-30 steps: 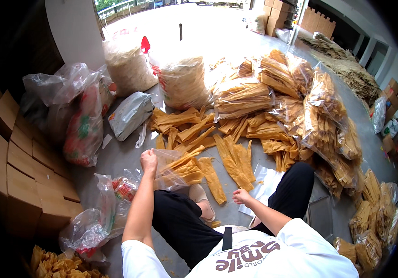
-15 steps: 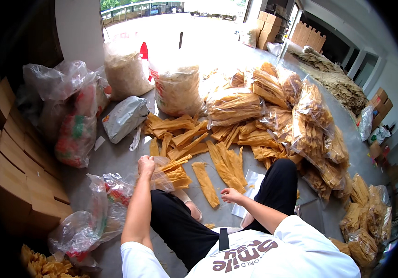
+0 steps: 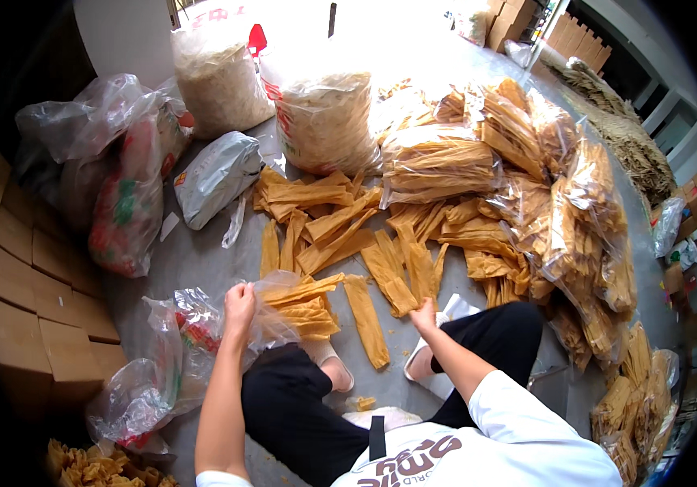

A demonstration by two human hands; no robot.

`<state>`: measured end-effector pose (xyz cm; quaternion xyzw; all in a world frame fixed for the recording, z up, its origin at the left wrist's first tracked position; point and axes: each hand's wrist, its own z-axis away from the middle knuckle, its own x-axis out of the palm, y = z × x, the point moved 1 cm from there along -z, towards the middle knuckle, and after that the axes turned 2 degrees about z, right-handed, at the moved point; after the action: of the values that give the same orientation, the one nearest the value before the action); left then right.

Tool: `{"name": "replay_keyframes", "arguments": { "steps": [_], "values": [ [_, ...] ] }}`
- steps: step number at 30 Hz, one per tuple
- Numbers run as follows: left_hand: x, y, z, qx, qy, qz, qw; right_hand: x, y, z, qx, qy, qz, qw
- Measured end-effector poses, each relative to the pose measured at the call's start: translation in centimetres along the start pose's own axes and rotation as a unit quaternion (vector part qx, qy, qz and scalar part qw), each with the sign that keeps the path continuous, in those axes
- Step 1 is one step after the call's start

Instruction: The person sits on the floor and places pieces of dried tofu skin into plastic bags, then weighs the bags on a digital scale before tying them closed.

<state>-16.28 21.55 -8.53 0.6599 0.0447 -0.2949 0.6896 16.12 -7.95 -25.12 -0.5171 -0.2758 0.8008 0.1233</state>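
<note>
My left hand (image 3: pixel 239 307) is closed on the rim of a clear plastic bag (image 3: pixel 279 321). Partly inside that bag lies a bundle of yellow-brown dried strips (image 3: pixel 308 307), flat and wrinkled, with their ends sticking out to the right. My right hand (image 3: pixel 425 316) reaches past my right knee, its fingers closed at the lower end of a dried strip (image 3: pixel 421 272) in a small group on the floor. Between my hands one long single strip (image 3: pixel 364 321) lies apart. More loose strips (image 3: pixel 316 219) are heaped just beyond.
Filled clear bags of strips (image 3: pixel 438 166) pile up at the right. Two large sacks (image 3: pixel 328 122) stand at the back, beside a grey-white package (image 3: pixel 217 178). Cardboard boxes (image 3: pixel 64 308) line the left, with crumpled plastic bags (image 3: pixel 141 398) near them.
My right hand has moved forward and right from above the bare floor to the strip ends. My left hand still grips the bag. The whole view has shifted slightly.
</note>
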Motion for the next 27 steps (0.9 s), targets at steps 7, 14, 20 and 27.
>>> {"name": "replay_keyframes", "arguments": {
  "steps": [7,14,20,27],
  "values": [
    [-1.2,6.5,0.8,-0.158,-0.030,0.197,0.967,-1.1,4.6,-12.5,0.164,0.075,-0.042,0.983],
    [0.5,8.7,-1.9,-0.193,-0.092,0.017,0.977,0.2,2.4,-11.7,0.094,-0.062,0.046,0.993],
    [3.1,8.9,-4.0,-0.227,-0.288,-0.049,0.929,0.1,-3.9,-9.0,-0.050,-0.002,-0.060,0.997],
    [3.7,9.2,-4.2,-0.239,-0.319,-0.034,0.916,1.9,-5.1,-7.6,0.013,-0.135,-0.219,0.966]
  ]
}}
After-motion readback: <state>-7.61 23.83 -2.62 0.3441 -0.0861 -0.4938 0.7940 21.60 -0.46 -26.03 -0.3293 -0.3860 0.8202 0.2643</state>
